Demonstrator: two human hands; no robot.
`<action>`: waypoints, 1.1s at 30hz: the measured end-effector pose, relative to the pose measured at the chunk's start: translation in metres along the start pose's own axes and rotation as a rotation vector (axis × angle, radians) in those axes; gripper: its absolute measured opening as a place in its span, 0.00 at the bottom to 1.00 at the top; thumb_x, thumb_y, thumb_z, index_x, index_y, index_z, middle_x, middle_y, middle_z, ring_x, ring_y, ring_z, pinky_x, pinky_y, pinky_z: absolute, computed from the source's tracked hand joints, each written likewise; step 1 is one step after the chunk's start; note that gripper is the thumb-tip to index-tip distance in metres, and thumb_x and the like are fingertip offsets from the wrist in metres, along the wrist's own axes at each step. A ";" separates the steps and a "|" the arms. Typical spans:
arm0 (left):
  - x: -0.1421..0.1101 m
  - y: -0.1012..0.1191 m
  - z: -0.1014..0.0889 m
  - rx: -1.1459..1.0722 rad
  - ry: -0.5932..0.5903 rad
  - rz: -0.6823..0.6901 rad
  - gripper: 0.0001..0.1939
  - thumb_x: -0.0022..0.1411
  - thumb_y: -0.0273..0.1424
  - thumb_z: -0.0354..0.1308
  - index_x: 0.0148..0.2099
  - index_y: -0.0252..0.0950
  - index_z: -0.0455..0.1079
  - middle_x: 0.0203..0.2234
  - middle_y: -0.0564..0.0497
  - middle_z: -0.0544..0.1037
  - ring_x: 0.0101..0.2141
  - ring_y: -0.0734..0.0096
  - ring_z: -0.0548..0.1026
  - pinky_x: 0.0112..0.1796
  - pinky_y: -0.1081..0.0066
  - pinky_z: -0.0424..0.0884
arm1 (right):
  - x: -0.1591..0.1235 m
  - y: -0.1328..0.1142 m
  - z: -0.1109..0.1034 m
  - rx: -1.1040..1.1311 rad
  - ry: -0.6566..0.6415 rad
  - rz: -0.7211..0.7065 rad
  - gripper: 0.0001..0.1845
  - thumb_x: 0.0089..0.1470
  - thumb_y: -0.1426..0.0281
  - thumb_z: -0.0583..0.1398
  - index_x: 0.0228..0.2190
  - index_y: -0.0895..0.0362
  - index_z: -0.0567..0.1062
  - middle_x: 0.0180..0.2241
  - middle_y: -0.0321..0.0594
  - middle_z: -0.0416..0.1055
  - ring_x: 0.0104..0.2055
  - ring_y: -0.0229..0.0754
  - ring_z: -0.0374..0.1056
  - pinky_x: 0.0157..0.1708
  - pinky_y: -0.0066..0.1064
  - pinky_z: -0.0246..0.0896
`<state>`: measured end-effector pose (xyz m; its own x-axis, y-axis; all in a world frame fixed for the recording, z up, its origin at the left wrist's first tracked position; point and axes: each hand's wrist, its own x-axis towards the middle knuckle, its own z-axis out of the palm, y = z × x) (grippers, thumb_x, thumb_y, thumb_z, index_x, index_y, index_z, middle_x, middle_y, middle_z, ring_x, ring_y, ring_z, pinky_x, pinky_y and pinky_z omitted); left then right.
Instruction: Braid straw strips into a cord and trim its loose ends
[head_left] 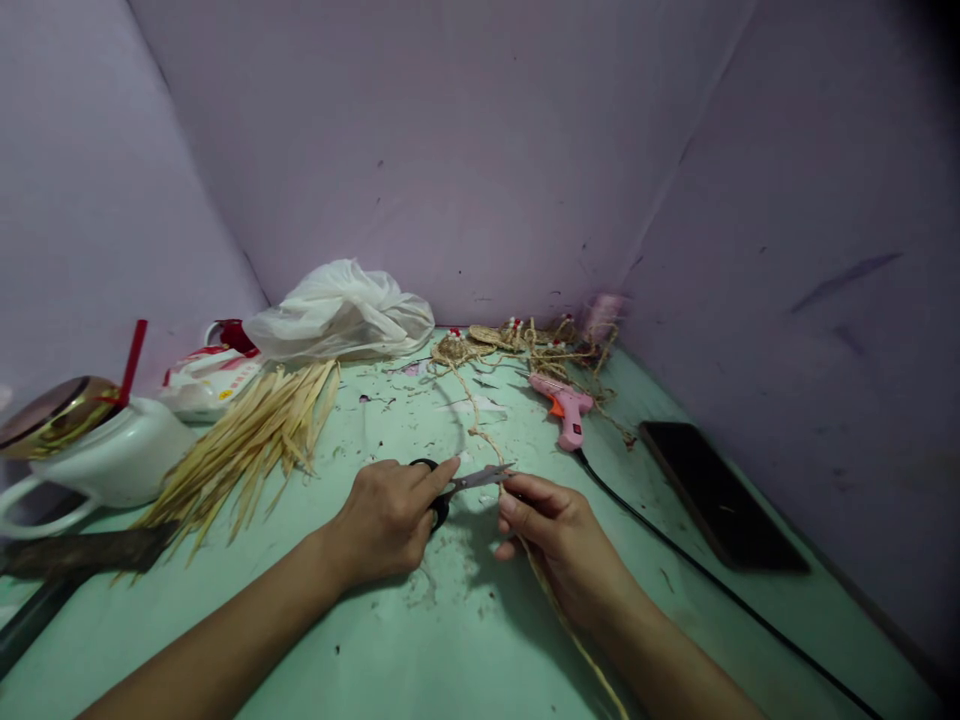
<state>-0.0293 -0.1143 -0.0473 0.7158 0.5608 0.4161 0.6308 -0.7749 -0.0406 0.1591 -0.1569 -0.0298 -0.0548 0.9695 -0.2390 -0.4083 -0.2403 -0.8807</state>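
My left hand (394,515) is closed around the black handles of a pair of scissors (472,480), index finger stretched along them. The blades point right and cross a braided straw cord (491,445). Just right of the blade tips, my right hand (551,525) pinches that cord between thumb and fingers. One end of the cord runs up to a small woven straw piece (454,348) with red and white beads at the back. Its other end trails below my right hand, out of the lower edge of the view.
A pink glue gun (564,405) lies right of centre, its black cable (675,545) running forward. Beside it is a phone (720,495). On the left are dry straw strips (255,440), a white mug (120,460), a packet (210,378) and a plastic bag (345,315). Walls enclose the green table.
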 end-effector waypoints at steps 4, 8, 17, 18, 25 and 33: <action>-0.001 0.000 0.001 0.016 0.023 0.018 0.28 0.51 0.23 0.47 0.56 0.32 0.52 0.25 0.52 0.71 0.23 0.67 0.67 0.23 0.68 0.60 | -0.001 0.001 -0.001 -0.015 -0.009 -0.011 0.13 0.34 0.69 0.67 0.28 0.60 0.77 0.20 0.33 0.63 0.23 0.33 0.58 0.18 0.26 0.64; -0.001 0.001 0.001 0.021 0.035 0.035 0.26 0.52 0.22 0.46 0.55 0.32 0.53 0.23 0.52 0.72 0.21 0.68 0.67 0.23 0.69 0.61 | -0.001 0.001 -0.003 0.000 -0.012 -0.001 0.16 0.35 0.69 0.66 0.31 0.58 0.77 0.21 0.33 0.64 0.23 0.32 0.58 0.19 0.26 0.65; 0.002 0.001 0.000 -0.325 0.174 -0.265 0.22 0.51 0.24 0.48 0.51 0.39 0.61 0.30 0.53 0.76 0.27 0.74 0.72 0.28 0.75 0.65 | 0.001 0.001 -0.002 0.063 0.026 0.021 0.25 0.37 0.69 0.66 0.42 0.57 0.72 0.24 0.33 0.65 0.23 0.33 0.62 0.19 0.28 0.66; 0.002 0.001 0.001 -0.362 0.172 -0.312 0.21 0.51 0.24 0.48 0.50 0.39 0.62 0.30 0.54 0.76 0.27 0.74 0.72 0.28 0.76 0.65 | 0.001 0.002 -0.002 0.062 0.022 0.029 0.25 0.37 0.69 0.66 0.42 0.57 0.72 0.25 0.34 0.66 0.22 0.33 0.62 0.20 0.28 0.66; 0.005 0.011 -0.002 -0.510 0.088 -0.447 0.16 0.50 0.26 0.51 0.43 0.37 0.65 0.22 0.56 0.71 0.22 0.77 0.67 0.26 0.77 0.62 | 0.000 0.005 -0.002 0.039 -0.022 0.096 0.17 0.36 0.71 0.65 0.33 0.60 0.76 0.22 0.33 0.65 0.20 0.31 0.59 0.18 0.26 0.66; 0.002 0.013 -0.005 -0.177 -0.027 -0.123 0.22 0.46 0.30 0.51 0.47 0.36 0.63 0.27 0.50 0.72 0.28 0.66 0.68 0.30 0.66 0.62 | 0.000 0.002 -0.002 0.174 -0.123 0.087 0.10 0.39 0.74 0.61 0.30 0.60 0.74 0.20 0.30 0.57 0.15 0.27 0.42 0.09 0.20 0.58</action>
<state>-0.0207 -0.1250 -0.0418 0.6455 0.6603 0.3838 0.6532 -0.7377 0.1707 0.1601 -0.1579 -0.0320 -0.2034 0.9467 -0.2498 -0.5471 -0.3215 -0.7728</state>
